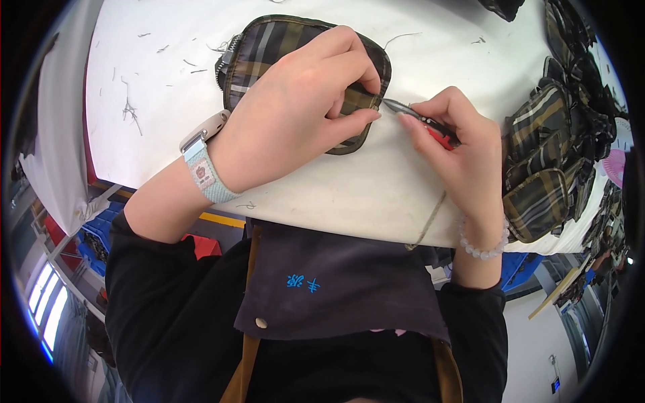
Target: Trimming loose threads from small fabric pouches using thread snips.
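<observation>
Plaid pouch [265,55] lies directly beneath the left fingers [365,71].

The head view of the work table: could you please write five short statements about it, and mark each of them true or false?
1. The left hand touches the plaid pouch. True.
2. The right hand is empty. False: it holds a small pointed tool with a red part.
3. The tip of this tool is close to the edge of the pouch. True.
4. The watch is worn on the right wrist. False: it is on the left wrist; the right one wears a beaded bracelet.
5. More plaid pieces lie piled at the right side of the table. True.
</observation>
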`<state>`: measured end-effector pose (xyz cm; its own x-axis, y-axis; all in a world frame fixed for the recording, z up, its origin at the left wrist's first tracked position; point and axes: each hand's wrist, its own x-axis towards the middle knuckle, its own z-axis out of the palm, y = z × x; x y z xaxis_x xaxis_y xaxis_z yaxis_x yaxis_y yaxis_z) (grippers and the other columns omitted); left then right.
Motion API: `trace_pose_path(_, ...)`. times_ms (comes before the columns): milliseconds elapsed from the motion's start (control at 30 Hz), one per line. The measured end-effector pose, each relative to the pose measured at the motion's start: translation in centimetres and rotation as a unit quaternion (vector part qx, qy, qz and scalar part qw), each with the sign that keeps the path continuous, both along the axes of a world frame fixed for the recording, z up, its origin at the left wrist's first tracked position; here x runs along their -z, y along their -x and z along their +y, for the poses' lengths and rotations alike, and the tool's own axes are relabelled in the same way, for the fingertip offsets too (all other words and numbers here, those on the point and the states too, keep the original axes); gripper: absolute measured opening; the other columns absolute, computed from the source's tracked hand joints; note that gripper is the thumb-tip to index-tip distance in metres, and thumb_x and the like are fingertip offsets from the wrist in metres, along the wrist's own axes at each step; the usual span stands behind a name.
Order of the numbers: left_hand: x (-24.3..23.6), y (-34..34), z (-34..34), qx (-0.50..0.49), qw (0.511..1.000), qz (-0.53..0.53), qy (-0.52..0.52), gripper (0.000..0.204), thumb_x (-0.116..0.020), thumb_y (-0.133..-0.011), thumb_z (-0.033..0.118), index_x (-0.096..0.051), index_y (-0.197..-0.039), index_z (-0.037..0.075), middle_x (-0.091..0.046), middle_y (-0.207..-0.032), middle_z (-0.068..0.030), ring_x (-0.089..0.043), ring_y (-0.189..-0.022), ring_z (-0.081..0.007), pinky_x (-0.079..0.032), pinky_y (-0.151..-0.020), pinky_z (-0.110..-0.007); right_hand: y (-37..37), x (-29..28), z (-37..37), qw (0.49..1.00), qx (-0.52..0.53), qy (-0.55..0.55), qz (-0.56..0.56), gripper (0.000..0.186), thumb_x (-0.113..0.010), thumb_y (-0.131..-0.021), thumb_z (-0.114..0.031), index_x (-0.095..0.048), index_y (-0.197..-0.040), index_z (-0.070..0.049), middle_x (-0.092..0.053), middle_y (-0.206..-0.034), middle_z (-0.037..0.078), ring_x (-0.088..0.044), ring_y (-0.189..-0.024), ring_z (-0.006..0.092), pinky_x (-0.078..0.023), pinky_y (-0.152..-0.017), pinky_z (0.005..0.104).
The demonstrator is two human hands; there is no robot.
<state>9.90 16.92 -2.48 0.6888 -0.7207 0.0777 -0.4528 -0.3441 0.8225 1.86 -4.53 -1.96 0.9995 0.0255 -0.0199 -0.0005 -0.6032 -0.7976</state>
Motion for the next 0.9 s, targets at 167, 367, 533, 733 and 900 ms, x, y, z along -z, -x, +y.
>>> trace_pose_path(167, 0.0, 0.2, -0.1, -0.006, 1.000, 0.006, 0.003, 0.023, -0.078, -0.079, -0.001, -0.064, -0.097, 0.002, -0.055, -0.101, -0.0024, -0.048, -0.061, -0.0065, -0.040, -0.054, -0.022, -0.1, 0.1, 0.1, 1.000, -0.019, 0.013, -0.004, 0.021, -0.079, -0.083, -0.009, -0.059, -0.086, -0.002, -0.070, -0.073, 0.008, -0.069, -0.062, 0.0184, -0.051, -0.057, 0.0256)
trace_pose_path(367, 0.4, 0.4, -0.3, -0.012, 1.000, -0.005, 0.011, 0.021, -0.077, -0.080, 0.000, -0.064, -0.096, 0.002, -0.055, -0.100, -0.0028, -0.046, -0.060, -0.0077, -0.040, -0.055, -0.023, -0.1, 0.6, 0.0, 1.000, -0.015, 0.002, -0.016, 0.021, -0.079, -0.083, -0.009, -0.059, -0.087, -0.003, -0.070, -0.074, 0.008, -0.070, -0.064, 0.0200, -0.051, -0.057, 0.0264)
trace_pose_path(533, 0.6, 0.5, -0.4, -0.015, 0.999, -0.045, -0.004, 0.016, -0.075, -0.083, 0.001, -0.064, -0.096, 0.002, -0.056, -0.098, -0.0028, -0.046, -0.059, -0.0091, -0.040, -0.054, -0.024, -0.2, 0.0, 0.2, 0.998, -0.028, 0.057, -0.016, 0.020, -0.078, -0.084, -0.012, -0.060, -0.087, -0.004, -0.070, -0.074, 0.007, -0.069, -0.062, 0.0210, -0.050, -0.055, 0.0275)
trace_pose_path(733, 1.3, 0.9, -0.8, -0.039, 0.994, -0.105, -0.017, 0.010, -0.070, -0.087, 0.001, -0.062, -0.093, 0.002, -0.056, -0.094, -0.0058, -0.049, -0.060, -0.0148, -0.041, -0.054, -0.027, -0.2, 0.2, 0.2, 0.995, -0.041, 0.082, -0.030, 0.021, -0.077, -0.086, -0.015, -0.059, -0.088, -0.005, -0.069, -0.074, 0.006, -0.068, -0.062, 0.0218, -0.050, -0.054, 0.0282)
trace_pose_path(900, 1.4, 0.2, -0.4, -0.036, 0.992, -0.123, 0.014, 0.014, -0.067, -0.087, -0.004, -0.060, -0.096, 0.003, -0.056, -0.093, -0.0053, -0.053, -0.063, -0.0123, -0.041, -0.054, -0.025, -0.2, 0.6, 0.0, 0.999, -0.026, 0.029, -0.022, 0.021, -0.078, -0.086, -0.012, -0.059, -0.090, -0.003, -0.069, -0.074, 0.007, -0.068, -0.062, 0.0183, -0.050, -0.056, 0.0256)
